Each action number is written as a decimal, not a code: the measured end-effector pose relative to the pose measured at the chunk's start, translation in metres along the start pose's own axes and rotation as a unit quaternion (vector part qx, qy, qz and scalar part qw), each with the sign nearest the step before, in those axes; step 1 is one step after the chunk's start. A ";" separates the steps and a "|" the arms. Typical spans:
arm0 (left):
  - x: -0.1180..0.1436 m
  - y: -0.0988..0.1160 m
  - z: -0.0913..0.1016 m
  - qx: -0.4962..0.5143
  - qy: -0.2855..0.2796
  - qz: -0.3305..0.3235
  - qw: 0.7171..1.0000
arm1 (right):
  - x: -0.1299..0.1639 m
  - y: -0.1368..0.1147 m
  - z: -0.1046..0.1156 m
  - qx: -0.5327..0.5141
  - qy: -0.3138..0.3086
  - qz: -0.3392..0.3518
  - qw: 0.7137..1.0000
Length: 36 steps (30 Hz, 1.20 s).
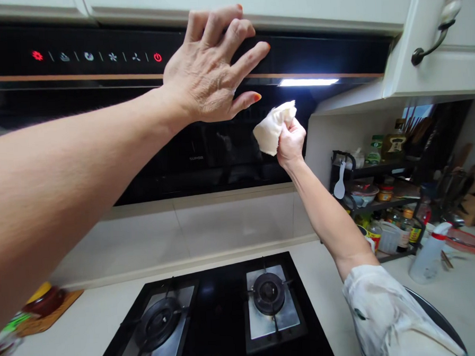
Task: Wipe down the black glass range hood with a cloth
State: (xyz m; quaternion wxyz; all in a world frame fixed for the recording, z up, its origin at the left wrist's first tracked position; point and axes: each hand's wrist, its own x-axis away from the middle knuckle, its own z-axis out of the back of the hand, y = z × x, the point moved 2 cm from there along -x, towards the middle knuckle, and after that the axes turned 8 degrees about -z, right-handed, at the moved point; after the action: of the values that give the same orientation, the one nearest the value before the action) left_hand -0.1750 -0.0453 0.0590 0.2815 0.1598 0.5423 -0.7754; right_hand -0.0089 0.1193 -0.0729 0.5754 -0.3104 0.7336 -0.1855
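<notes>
Left hand point(210, 73) flat across the lit control strip of the range hood point(221, 171), fingers spread apart and slightly bent, holding nothing. Right hand point(292, 143) has its fingers closed on a pale, bunched cloth point(269, 131). Cloth sits in front of the hood's dark panel, just below the lamp point(309, 82); cannot tell how firmly it touches. Two-burner stove point(218, 312) below, set in the white worktop point(78, 324). Spray bottle point(429, 258) stands to the right.

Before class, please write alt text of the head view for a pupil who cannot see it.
A person's right hand holds a pale cloth at a black range hood, while the left hand is spread in front of its upper panel. Below lies a two-burner hob.
</notes>
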 end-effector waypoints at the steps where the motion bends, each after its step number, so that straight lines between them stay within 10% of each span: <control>1: 0.000 0.000 0.000 0.001 -0.001 0.000 1.000 | 0.002 0.000 0.003 0.030 -0.052 -0.005 0.998; 4: 0.000 0.000 0.000 0.001 -0.007 0.000 1.000 | 0.007 0.001 0.013 0.098 -0.202 -0.044 0.973; 18: 0.004 -0.016 -0.014 -0.021 0.018 -0.038 0.999 | 0.071 0.054 0.040 0.258 -0.408 -0.241 0.842; 28: 0.000 -0.036 -0.032 -0.015 0.052 -0.071 0.996 | 0.084 0.047 0.063 0.047 -0.088 -0.389 0.916; 36: -0.001 -0.031 -0.027 -0.003 0.059 -0.061 0.996 | 0.019 -0.013 0.031 -0.062 0.019 0.010 0.998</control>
State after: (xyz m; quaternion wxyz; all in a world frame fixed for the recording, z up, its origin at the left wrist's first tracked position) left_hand -0.1948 -0.0117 0.0728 0.2017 0.1705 0.5689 -0.7788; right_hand 0.0213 0.0998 -0.0870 0.5426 -0.3346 0.7577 -0.1397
